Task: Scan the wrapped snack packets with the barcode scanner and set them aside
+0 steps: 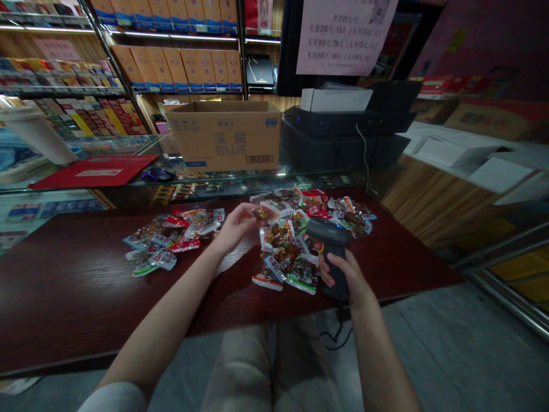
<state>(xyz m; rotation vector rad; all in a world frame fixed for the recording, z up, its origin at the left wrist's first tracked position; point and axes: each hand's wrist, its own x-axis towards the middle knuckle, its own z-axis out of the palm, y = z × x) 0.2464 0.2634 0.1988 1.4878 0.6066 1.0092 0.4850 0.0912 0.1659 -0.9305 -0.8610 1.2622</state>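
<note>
My right hand (345, 274) is wrapped round the grip of a black barcode scanner (328, 232), whose head points left over a heap of snack packets (285, 249). With closed fingers, my left hand (238, 226) pinches a clear snack packet (266, 213) at the heap's upper left edge. The packets are small sealed plastic pouches with dark brown food and red, green or orange edges. A second pile of snack packets (171, 237) lies on the table, left of my left hand. The scanner's cable (334, 337) hangs below the table edge.
A dark red wooden table (77, 274) carries both piles. Behind it, a glass counter (206, 182) holds an open cardboard box (225, 137), a computer mouse (158, 174), a red mat (96, 171), a white cup (38, 134) and a black machine (347, 140). Stocked shelves (171, 34) stand further back.
</note>
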